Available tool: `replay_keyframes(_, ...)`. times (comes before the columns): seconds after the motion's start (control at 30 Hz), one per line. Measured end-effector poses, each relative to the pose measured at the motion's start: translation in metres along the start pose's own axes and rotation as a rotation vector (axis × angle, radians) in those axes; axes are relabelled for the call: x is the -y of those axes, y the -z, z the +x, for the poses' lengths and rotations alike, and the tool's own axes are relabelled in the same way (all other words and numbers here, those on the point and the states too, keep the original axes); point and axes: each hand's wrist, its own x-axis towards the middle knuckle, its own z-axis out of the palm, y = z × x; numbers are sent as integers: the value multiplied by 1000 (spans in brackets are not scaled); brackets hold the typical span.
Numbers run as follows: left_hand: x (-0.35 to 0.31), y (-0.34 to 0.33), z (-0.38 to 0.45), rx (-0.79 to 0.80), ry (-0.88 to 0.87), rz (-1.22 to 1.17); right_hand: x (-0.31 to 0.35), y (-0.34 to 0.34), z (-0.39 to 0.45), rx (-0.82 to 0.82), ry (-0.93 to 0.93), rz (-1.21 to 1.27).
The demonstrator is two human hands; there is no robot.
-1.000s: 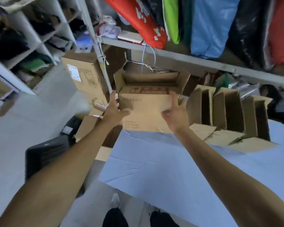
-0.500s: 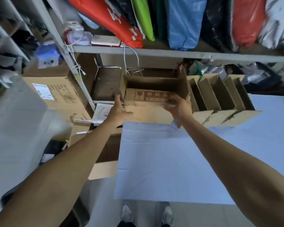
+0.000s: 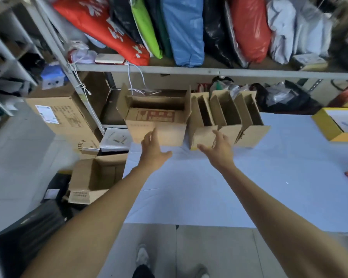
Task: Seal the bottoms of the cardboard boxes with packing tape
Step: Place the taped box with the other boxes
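Metal shelving [image 3: 209, 69] stuffed with plastic-wrapped bundles is seen behind a pale blue table [image 3: 249, 187]. At its far edge an open-topped cardboard box [image 3: 159, 125] is set, three narrower boxes [image 3: 227, 119] just beside it. Left hand [image 3: 152, 151] and right hand [image 3: 219, 149] are spread, fingers relaxed, holding nothing.

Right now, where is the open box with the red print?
In the head view, the open box stands at the table's far left corner, beside three smaller boxes on its right, just beyond both open hands.
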Motion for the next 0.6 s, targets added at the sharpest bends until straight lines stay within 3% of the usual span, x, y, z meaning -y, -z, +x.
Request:
replay_keyframes(0.17, -38, -61, 20, 252, 55, -107, -35, 12, 30, 127, -104, 55)
replay_keyframes(0.6, -40, -140, 100, 305, 142, -377, -62, -34, 97, 35, -48, 238)
